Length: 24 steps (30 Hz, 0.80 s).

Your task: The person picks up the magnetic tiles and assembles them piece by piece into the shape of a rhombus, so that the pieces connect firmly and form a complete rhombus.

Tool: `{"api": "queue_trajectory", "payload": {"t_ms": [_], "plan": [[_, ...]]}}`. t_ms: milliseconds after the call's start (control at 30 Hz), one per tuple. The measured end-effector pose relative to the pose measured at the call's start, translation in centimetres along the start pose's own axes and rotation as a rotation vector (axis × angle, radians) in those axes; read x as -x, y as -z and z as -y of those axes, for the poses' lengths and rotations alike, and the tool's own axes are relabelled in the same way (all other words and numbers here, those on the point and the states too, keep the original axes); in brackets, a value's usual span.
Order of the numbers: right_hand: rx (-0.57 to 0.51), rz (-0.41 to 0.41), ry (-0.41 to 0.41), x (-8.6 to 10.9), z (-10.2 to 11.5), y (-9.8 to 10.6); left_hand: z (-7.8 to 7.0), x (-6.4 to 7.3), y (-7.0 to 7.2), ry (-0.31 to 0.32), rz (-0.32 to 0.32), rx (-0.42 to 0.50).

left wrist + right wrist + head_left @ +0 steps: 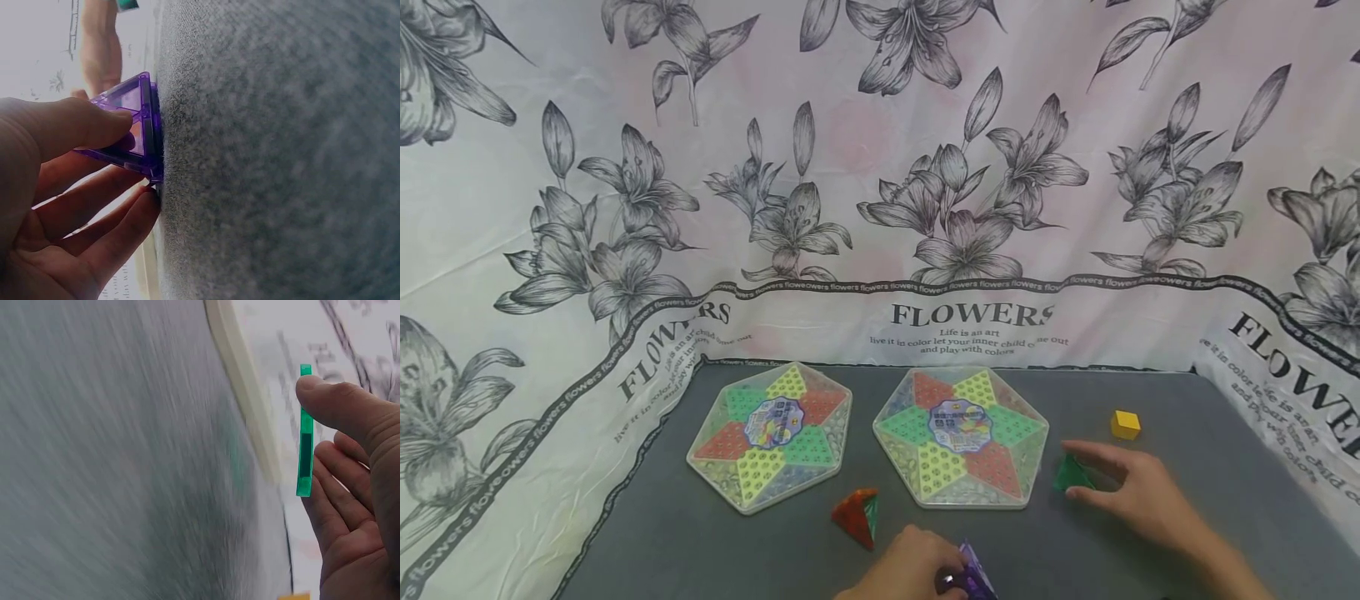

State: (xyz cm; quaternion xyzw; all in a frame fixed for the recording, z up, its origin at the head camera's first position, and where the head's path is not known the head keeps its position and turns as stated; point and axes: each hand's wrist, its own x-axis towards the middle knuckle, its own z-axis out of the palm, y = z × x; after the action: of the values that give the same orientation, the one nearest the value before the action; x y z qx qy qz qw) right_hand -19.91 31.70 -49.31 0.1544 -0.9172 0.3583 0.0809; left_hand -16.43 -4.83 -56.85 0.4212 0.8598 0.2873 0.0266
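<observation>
The purple piece (139,134) is in the left hand (917,567) at the near edge of the mat (737,567). The thumb lies across its face and fingers back it from behind, a pinch that likely keeps it from tipping. Its lower edge appears to meet the mat, which would take some of the weight. Whether it is a single tile or several joined cannot be told, as the hand covers much of it.

The green tile (305,444) is in the right hand (1131,487), to the right of the right box. Thumb and fingertips hold it across its thin sides, with the palm well back and the narrow edge turned to the wrist camera; such a grip probably leaves most of its rim free. It looks clear of the mat.

Near the left hand, but apart from it, the red piece (852,517) sits with a green side showing, within easy reach. Just beyond the right hand is the yellow cube (1125,425), touched by neither hand.

Farther back, the left box (771,437) and right box (962,437) lie flat, side by side with a gap, seemingly out of the hands' way. Behind everything hangs the flowered cloth (865,208).
</observation>
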Motion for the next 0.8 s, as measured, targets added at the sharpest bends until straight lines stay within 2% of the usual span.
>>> {"api": "queue_trajectory", "payload": {"t_ms": [200,367,500,600,700,800], "plan": [[-0.104,0.021,0.162,2.1,2.2,-1.6,0.1,0.0,-0.1,0.012,0.023,0.027],[-0.170,0.108,0.267,3.4,3.3,-2.9,0.2,0.0,-0.1,0.022,0.031,0.023],[-0.154,0.183,0.362,3.9,3.2,-4.1,0.3,-0.1,-0.1,0.041,0.053,0.019],[-0.136,0.247,0.395,4.2,2.7,-5.1,0.4,-0.1,-0.2,0.051,0.070,0.007],[-0.160,0.330,0.369,4.4,2.5,-5.5,0.5,-0.2,-0.3,0.054,0.073,0.004],[-0.145,0.346,0.344,4.5,2.3,-5.4,0.6,-0.2,-0.4,0.048,0.068,-0.002]]}}
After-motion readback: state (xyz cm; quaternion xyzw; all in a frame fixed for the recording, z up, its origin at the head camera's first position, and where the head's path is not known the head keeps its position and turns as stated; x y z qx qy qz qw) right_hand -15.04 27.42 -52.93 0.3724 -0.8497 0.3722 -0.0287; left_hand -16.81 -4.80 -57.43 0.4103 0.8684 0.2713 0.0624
